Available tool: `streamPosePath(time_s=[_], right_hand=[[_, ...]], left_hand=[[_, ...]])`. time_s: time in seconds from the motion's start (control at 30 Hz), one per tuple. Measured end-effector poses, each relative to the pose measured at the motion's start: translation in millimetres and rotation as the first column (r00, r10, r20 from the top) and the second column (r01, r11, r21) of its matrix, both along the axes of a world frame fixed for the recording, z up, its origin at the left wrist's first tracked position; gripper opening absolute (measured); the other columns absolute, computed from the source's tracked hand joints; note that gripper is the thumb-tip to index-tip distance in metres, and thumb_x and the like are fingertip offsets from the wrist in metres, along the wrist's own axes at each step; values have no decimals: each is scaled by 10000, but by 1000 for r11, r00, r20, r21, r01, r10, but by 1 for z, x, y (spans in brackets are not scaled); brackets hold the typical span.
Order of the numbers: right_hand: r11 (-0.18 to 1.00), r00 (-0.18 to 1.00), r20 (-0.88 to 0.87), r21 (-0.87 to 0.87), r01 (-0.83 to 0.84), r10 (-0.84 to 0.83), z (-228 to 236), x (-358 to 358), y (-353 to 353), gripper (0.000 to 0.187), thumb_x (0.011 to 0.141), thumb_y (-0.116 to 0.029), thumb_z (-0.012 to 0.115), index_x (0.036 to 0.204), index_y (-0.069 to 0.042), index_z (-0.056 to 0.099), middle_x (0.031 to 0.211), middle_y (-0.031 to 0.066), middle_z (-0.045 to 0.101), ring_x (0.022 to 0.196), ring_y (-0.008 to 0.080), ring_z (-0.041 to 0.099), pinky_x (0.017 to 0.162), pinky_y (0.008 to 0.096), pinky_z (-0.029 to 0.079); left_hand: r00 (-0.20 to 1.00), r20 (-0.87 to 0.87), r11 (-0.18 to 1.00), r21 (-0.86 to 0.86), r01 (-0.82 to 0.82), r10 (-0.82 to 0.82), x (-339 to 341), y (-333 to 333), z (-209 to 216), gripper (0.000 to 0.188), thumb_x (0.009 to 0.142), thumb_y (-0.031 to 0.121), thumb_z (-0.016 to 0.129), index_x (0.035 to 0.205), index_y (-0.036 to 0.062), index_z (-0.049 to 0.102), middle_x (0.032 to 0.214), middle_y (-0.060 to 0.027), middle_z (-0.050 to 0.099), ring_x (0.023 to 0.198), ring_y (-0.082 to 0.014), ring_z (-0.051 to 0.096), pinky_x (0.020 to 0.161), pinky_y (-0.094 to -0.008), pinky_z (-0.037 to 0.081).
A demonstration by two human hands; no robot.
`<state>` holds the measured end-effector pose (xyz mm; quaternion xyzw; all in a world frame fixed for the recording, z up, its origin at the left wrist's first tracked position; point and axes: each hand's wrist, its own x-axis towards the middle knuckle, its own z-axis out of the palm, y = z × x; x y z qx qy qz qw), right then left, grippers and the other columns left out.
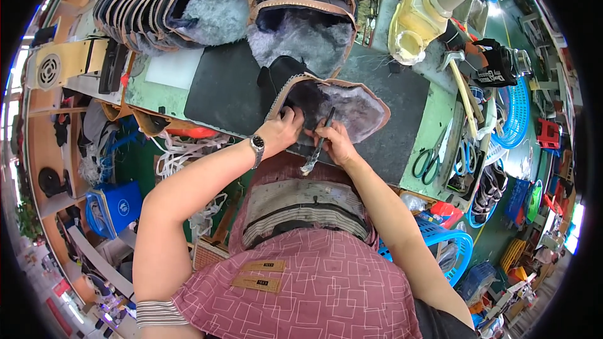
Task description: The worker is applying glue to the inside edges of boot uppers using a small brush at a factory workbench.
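A fur-lined shoe upper [360, 112], with grey fleece inside and a stitched tan edge, lies opened up at the bench's near edge. My left hand [284, 130], a watch on its wrist, has its fingers closed on the upper's near left edge. Between the fingers of my right hand [337, 143] is a slim brush [318, 148]. Its dark handle points up over the fleece and its whitish, caked tip hangs down towards my apron. The fingertips of both hands are close together, and the upper's lower edge is partly hidden behind them.
Two rows of similar fur-lined uppers [301, 41] stand at the back of the black mat [217, 91]. To the right are a yellowish glue bottle [411, 22], a hammer [466, 97] and scissors [429, 162]. A blue basket [461, 252] sits below, beside my right arm.
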<state>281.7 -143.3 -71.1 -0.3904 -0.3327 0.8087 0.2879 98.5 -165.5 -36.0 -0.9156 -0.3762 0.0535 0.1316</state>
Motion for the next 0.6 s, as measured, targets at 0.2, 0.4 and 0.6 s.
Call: streamPosePath(time_s=[0.2,0.4,0.6], right_hand=[[1000,999,38,10,-12,12,-4,0,-2,196,717,-238,580,708,-51,519,680,68,573,473,63,407,403,191,262],[996,994,63,-12,-87,88,-12,4,0,233,722,-256,599,809,-43,568,692,18,559,498,60,408,425,200,259],[996,992,89,-19,-86,88,1,4,6,195,717,-212,605,855,-75,587,722,-14,552,598,69,471,487,198,307]], left_hand=[[968,-218,991,65,-114,126,-11,1,-7,266,706,133,499,864,-59,595,851,-160,584,783,-219,552,618,-259,479],[732,210,588,-749,-305,648,-10,31,-4,196,816,131,442,850,-11,574,914,-122,596,835,-216,563,679,-306,465],[402,558,678,-680,-281,726,2,-10,-8,401,821,214,521,1162,25,430,1082,-204,513,1029,-331,492,855,-380,405]])
